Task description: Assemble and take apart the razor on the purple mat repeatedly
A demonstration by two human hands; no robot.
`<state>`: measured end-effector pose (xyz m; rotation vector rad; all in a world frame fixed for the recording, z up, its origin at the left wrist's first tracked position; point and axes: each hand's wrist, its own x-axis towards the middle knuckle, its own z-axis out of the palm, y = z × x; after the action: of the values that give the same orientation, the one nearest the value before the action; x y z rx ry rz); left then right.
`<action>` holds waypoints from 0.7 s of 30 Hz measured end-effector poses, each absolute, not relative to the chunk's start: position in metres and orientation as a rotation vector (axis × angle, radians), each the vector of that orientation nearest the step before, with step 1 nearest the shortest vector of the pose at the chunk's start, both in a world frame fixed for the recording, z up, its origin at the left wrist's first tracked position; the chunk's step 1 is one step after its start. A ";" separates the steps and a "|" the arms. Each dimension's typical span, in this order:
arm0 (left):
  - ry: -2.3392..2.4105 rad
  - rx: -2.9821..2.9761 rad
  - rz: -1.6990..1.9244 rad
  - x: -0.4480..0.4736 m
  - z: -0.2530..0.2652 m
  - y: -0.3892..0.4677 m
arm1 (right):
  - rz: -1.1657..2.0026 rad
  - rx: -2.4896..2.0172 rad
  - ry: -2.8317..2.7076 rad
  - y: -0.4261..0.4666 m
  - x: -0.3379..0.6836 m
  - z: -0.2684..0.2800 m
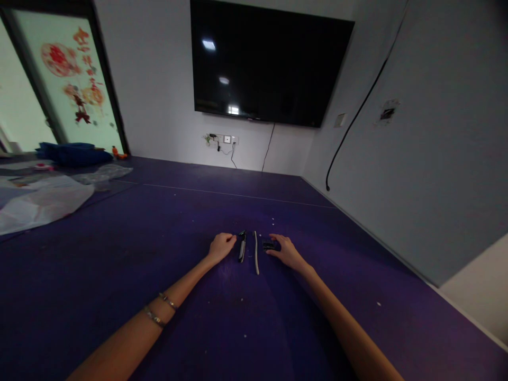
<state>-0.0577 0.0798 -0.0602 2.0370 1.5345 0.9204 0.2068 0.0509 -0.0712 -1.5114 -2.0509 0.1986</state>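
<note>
My left hand is closed in a pinch, its fingertips at the top end of a slim dark razor-like tool with a pale strip along its handle. That tool lies lengthwise on the purple surface. Beside it, apart from both hands, rests a thin pale stick, slightly bent, whose kind I cannot make out. On the other side my right hand curls its thumb and fingers around a small black clear-edged piece. Finger contact on that piece is too small to see exactly.
White plastic sheeting and a dark blue cloth bundle lie at the far left, with a small orange item beside them. A black cable hangs along the right wall. A television is mounted above wall sockets.
</note>
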 end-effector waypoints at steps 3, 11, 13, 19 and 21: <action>1.530 2.035 0.921 -0.058 -0.060 0.079 | 0.195 -1.497 -2.058 0.051 0.208 -0.072; 1.562 2.072 0.977 -0.058 -0.059 0.079 | 0.147 -1.447 -2.043 0.047 0.213 -0.066; 1.636 2.125 1.020 -0.061 -0.057 0.078 | 0.108 -1.474 -2.032 0.044 0.219 -0.065; 1.743 2.546 0.992 -0.075 -0.052 0.079 | -0.013 -1.752 -2.016 0.026 0.245 -0.070; 1.798 2.610 0.892 -0.079 -0.055 0.083 | -0.029 -1.823 -2.021 0.019 0.250 -0.072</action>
<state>-0.0788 0.0831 -0.0551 2.6095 1.7982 0.8925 0.2496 0.0189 -0.0723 -1.8229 -2.0210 -0.0293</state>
